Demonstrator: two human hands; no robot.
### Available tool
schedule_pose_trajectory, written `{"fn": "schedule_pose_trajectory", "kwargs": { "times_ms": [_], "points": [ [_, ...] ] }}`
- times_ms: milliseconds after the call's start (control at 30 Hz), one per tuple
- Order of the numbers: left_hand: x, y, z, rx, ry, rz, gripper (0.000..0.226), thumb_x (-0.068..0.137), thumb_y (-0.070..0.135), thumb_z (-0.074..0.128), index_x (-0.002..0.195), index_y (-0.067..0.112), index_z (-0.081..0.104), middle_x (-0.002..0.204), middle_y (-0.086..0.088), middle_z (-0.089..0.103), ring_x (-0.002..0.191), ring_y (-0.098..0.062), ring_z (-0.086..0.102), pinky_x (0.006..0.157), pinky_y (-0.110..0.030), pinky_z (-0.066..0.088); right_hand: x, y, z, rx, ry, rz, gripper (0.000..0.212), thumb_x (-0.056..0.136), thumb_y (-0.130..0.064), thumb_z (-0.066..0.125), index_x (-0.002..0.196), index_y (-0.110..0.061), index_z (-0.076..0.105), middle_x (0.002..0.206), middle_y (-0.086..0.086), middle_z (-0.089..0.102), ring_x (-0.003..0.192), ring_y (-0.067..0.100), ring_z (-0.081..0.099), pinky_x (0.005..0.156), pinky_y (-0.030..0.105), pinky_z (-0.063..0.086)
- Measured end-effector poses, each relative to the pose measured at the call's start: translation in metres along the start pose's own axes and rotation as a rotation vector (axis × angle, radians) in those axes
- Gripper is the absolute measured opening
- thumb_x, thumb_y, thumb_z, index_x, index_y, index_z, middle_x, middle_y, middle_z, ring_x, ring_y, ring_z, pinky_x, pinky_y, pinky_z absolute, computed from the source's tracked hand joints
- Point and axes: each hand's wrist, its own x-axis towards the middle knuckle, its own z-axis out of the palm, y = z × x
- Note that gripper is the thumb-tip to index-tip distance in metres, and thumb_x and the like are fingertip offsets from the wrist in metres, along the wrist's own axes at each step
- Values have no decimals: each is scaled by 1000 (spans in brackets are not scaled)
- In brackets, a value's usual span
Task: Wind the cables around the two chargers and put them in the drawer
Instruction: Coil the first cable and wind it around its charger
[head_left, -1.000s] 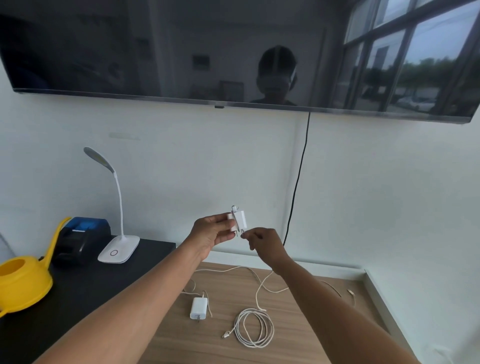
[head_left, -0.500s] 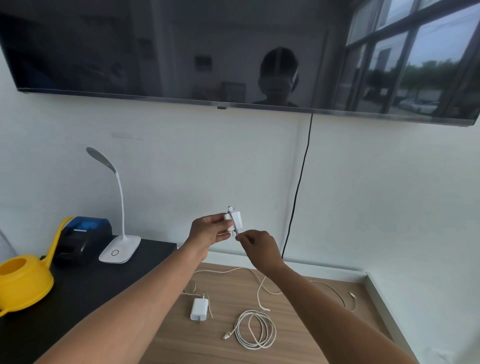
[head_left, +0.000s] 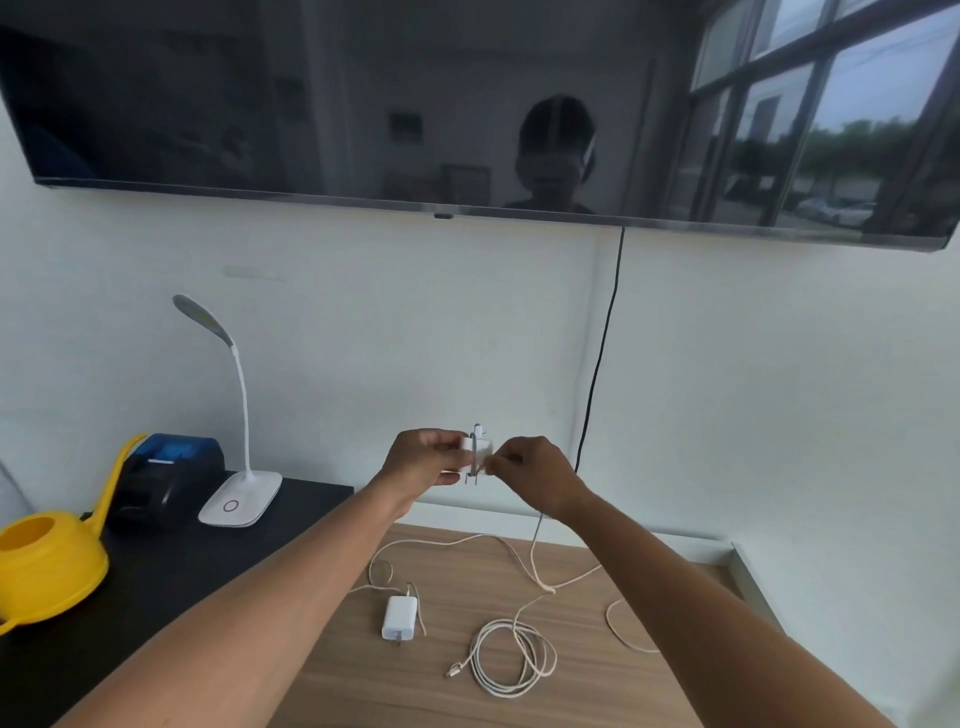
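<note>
My left hand (head_left: 423, 457) holds a small white charger (head_left: 477, 453) up in front of the wall. Right beside it, my right hand (head_left: 535, 475) pinches a white cable (head_left: 537, 540) against the charger, and the cable hangs down to the wooden surface (head_left: 597, 691). A second white charger (head_left: 399, 617) lies flat on the wood below my hands. To its right lies a loosely coiled white cable (head_left: 511, 657) with a plug end. More loose cable (head_left: 621, 626) trails across the wood. No drawer is visible.
A black counter (head_left: 171, 561) on the left carries a yellow watering can (head_left: 49, 561), a black and blue printer (head_left: 166, 475) and a white desk lamp (head_left: 239, 499). A wall TV (head_left: 467, 104) hangs above, with a black cord (head_left: 602, 353) running down the wall.
My right hand rose from below the charger to its right side, drawing the cable up against it. The left hand keeps hold of the charger.
</note>
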Motion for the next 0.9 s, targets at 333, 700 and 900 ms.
{"fn": "schedule_pose_trajectory", "kwargs": {
  "times_ms": [333, 700, 900],
  "points": [
    [-9, 1, 5, -78, -148, -93, 17, 83, 0, 73, 96, 11, 71, 89, -9, 71, 82, -24, 68, 80, -38, 60, 11, -2, -26, 261, 68, 59, 39, 83, -38, 72, 65, -7, 57, 55, -7, 40, 50, 9, 34, 50, 22, 28],
    [-21, 6, 14, -336, -288, -150, 28, 87, 2, 65, 115, -1, 66, 100, -16, 71, 89, -29, 69, 78, -35, 60, 8, 1, -21, 513, 98, 85, 37, 86, -26, 72, 58, -12, 51, 48, -9, 36, 42, 6, 29, 40, 11, 25],
    [-21, 0, 19, -391, -227, -157, 26, 88, 2, 65, 113, -2, 67, 97, -16, 71, 84, -27, 70, 73, -33, 60, 1, 10, -6, 487, 107, 152, 38, 95, -13, 53, 57, -11, 53, 41, -12, 44, 35, 2, 33, 36, 11, 25]
  ]
}}
